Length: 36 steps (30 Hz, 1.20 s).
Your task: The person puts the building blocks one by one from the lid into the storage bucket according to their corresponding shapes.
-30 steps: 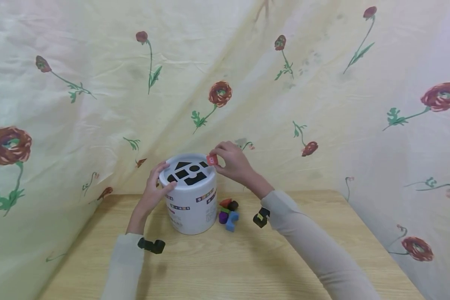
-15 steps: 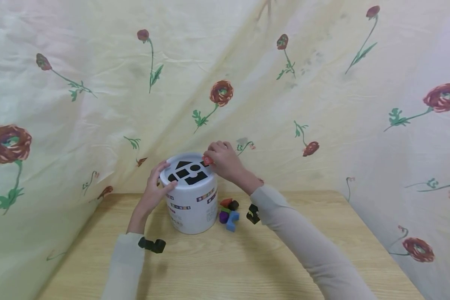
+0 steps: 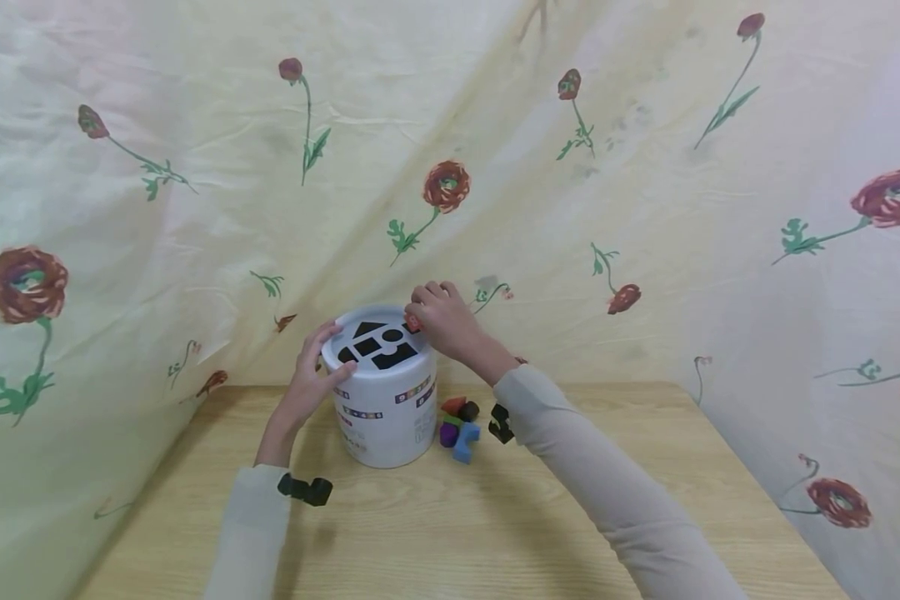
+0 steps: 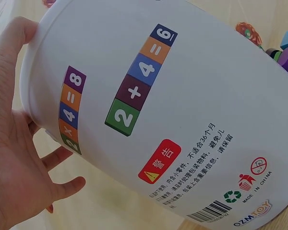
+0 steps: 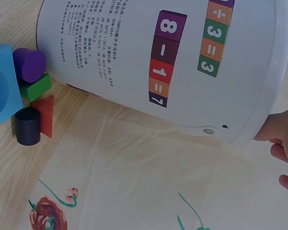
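- Your right hand (image 3: 444,319) has its fingertips together on the red block (image 3: 412,322), pinching it at the far right of the lid (image 3: 345,334).
- The block sits at the left side of that hand, under your fingertips, with a small, lighter-marked face showing.
- Just beside and partly beneath the block is a dark slot (image 3: 405,328), close to the rim; from this angle you cannot tell whether the block touches it, stands above it or has entered it.
- Your fingers cover most of the block, so its long axis cannot be read, nor how squarely it lines up with the slot.
- Your right hand is plainly the nearer one to block and slot; its forearm reaches in from the near right.
- Your left hand (image 3: 313,373) is clamped on the left rim of the white bucket (image 3: 386,421), thumb on the near side, fingers farther round, across the lid from the block.
- The bucket stands upright on the table (image 3: 420,533); the blue arch (image 3: 465,442), purple cylinder (image 3: 448,434) and dark cylinder (image 3: 468,410) lie right of its base, well below your right hand.
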Tool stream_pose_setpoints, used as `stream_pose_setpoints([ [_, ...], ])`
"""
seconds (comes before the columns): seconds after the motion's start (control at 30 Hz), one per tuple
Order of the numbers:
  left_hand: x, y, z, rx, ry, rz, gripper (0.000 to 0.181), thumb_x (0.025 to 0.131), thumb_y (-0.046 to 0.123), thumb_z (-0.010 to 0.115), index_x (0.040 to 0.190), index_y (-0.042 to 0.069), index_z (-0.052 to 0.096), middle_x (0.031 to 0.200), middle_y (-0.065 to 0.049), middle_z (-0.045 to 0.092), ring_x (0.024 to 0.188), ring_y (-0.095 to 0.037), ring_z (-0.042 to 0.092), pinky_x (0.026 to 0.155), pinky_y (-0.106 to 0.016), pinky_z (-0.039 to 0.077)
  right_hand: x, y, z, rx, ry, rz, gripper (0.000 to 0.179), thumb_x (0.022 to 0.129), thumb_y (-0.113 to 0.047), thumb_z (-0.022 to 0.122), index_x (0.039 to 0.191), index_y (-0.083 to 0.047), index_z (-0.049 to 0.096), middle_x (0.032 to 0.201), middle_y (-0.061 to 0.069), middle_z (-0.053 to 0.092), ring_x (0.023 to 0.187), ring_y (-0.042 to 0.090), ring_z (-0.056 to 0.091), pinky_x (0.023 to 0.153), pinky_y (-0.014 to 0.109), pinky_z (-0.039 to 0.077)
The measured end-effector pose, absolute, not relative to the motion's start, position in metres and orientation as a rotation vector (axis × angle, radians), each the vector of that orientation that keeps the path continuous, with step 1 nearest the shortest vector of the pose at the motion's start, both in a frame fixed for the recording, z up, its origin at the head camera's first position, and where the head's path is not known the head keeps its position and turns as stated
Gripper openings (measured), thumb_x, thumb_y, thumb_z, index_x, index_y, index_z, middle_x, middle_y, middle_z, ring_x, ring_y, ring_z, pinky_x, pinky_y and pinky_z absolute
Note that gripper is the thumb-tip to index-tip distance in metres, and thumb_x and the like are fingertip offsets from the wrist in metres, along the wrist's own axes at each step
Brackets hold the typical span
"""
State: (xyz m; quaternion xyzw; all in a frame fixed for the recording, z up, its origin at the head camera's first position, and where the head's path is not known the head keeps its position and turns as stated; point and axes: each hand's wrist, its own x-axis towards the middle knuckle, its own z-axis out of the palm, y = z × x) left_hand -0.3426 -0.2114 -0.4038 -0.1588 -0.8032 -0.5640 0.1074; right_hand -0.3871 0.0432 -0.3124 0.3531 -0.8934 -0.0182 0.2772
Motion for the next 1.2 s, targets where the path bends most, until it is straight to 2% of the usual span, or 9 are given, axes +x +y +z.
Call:
stream_pose_setpoints([
  [0.43, -0.342, -0.211, -0.403, -0.459, -2.369, -1.653, 0.075, 0.092, 0.029, 0.067, 0.158, 0.017, 0.033, 0.172, -0.006, 0.011, 0.157, -0.039, 0.010, 0.120, -0.071, 0.017, -0.390, 0.038, -0.307, 1.004, -2.474, -0.159, 0.024, 0.095, -0.003, 0.066, 0.116, -0.011, 0.076, 0.118, 0.007, 0.067, 0.109, 0.025, 0.057, 0.105, 0.043, 0.048],
  [0.73, -0.341, -0.211, -0.402, -0.473, -2.361, -1.654, 0.076, 0.092, 0.028, 0.067, 0.158, 0.016, 0.033, 0.172, -0.006, 0.012, 0.156, -0.039, 0.009, 0.120, -0.071, 0.016, -0.384, 0.034, -0.301, 1.035, -2.501, -0.214, 0.023, 0.095, -0.006, 0.069, 0.116, -0.010, 0.076, 0.117, 0.007, 0.066, 0.108, 0.025, 0.055, 0.101, 0.041, 0.047],
  [1.03, -0.341, -0.211, -0.402, -0.456, -2.373, -1.647, 0.075, 0.092, 0.028, 0.067, 0.158, 0.017, 0.033, 0.172, -0.005, 0.011, 0.157, -0.038, 0.008, 0.120, -0.071, 0.016, -0.386, 0.036, -0.305, 1.015, -2.474, -0.233, 0.024, 0.098, -0.007, 0.064, 0.120, -0.010, 0.075, 0.120, 0.008, 0.067, 0.108, 0.026, 0.057, 0.101, 0.042, 0.049],
  [1.2, -0.342, -0.211, -0.404, -0.454, -2.371, -1.650, 0.073, 0.093, 0.028, 0.066, 0.158, 0.017, 0.034, 0.172, -0.005, 0.012, 0.157, -0.038, 0.009, 0.120, -0.071, 0.017, -0.389, 0.037, -0.308, 1.008, -2.428, -0.238, 0.023, 0.097, -0.008, 0.066, 0.118, -0.010, 0.076, 0.116, 0.008, 0.067, 0.104, 0.025, 0.058, 0.097, 0.041, 0.050],
])
